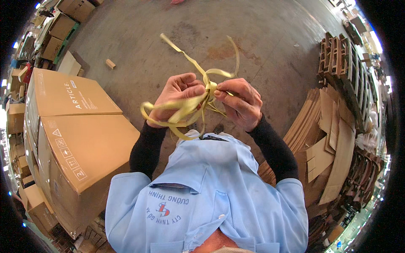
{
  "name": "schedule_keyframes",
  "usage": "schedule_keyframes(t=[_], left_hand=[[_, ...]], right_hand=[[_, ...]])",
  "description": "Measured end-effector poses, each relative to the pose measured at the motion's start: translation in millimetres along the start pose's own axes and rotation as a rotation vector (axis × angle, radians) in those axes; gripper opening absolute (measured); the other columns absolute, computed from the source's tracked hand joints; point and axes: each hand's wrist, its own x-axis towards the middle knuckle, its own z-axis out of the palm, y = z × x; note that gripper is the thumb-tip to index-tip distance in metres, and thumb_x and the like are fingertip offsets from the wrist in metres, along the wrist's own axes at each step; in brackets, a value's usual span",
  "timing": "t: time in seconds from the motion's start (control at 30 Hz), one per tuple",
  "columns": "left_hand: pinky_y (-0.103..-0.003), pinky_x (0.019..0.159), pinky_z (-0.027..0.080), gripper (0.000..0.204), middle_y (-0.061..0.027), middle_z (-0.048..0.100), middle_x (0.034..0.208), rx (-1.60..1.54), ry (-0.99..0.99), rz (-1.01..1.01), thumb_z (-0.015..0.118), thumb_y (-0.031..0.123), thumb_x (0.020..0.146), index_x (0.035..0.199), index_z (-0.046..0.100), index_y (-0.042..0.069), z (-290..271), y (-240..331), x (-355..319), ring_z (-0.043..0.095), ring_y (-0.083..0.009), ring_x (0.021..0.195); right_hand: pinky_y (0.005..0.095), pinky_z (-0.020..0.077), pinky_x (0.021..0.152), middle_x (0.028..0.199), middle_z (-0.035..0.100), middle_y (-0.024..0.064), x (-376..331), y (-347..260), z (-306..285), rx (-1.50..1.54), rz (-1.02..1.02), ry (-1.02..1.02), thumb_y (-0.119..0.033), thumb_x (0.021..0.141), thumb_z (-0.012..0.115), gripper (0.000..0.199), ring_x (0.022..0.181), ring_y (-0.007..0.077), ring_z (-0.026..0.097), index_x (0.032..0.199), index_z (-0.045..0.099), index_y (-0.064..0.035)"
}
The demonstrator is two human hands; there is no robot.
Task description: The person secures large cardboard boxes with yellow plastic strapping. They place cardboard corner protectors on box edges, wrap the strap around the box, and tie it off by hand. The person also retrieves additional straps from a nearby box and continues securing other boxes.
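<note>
Yellow strap [213, 88], looped, bunched mid-length, ends splayed

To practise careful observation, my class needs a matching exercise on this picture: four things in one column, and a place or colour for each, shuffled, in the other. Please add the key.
Column one
1. Strap
2. Shirt
3. Forearm sleeves
4. Wooden pallets

Column two
A. Black
B. Toward the picture's right edge
C. Held by the left hand and right hand
D. Light blue

Right pairs: 1-C, 2-D, 3-A, 4-B
</note>
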Motion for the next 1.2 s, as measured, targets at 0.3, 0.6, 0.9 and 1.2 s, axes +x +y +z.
schedule_keyframes(t=[0.3, 0.6, 0.9, 1.2], left_hand=[[-0.025, 0.072, 0.052, 0.028, -0.0060, 0.068, 0.092, 0.527, -0.018, 0.124, 0.079, 0.015, 0.082, 0.098, 0.067, -0.004, 8, 21, -15, 0.063, -0.0094, 0.081], [-0.029, 0.084, 0.055, 0.029, -0.0109, 0.069, 0.105, 0.490, -0.064, 0.210, 0.073, 0.009, 0.086, 0.112, 0.065, -0.003, 3, -17, -20, 0.066, -0.0151, 0.093], [-0.025, 0.072, 0.057, 0.021, -0.0096, 0.068, 0.104, 0.580, 0.001, 0.188, 0.076, 0.004, 0.081, 0.099, 0.067, -0.003, 5, -41, -32, 0.068, -0.0138, 0.087], [-0.032, 0.061, 0.054, 0.017, -0.0094, 0.068, 0.092, 1.140, -0.242, 0.473, 0.078, 0.009, 0.077, 0.075, 0.063, 0.002, -7, -27, -30, 0.065, -0.0203, 0.071]], right_hand=[[0.0275, 0.0515, 0.075, 0.091, 0.067, 0.0039, 5, -22, -13, 0.815, 1.059, -0.088, -0.014, 0.088, 0.071, 0.025, 0.083, 0.0127, 0.062, 0.105, 0.068, 0.0037], [0.0231, 0.0453, 0.067, 0.076, 0.061, 0.0008, -8, -14, -32, 0.979, 1.248, -0.329, -0.007, 0.078, 0.073, 0.011, 0.071, 0.0073, 0.055, 0.085, 0.066, -0.0004], [0.0250, 0.0494, 0.066, 0.076, 0.069, 0.0051, -20, -30, -23, 0.643, 1.147, -0.470, -0.008, 0.079, 0.069, 0.011, 0.071, 0.0094, 0.061, 0.084, 0.069, 0.0027], [0.0299, 0.0493, 0.077, 0.089, 0.069, 0.0081, -29, -39, -11, 0.668, 1.156, -0.458, -0.019, 0.079, 0.074, 0.024, 0.088, 0.0153, 0.063, 0.095, 0.072, -0.0007]])
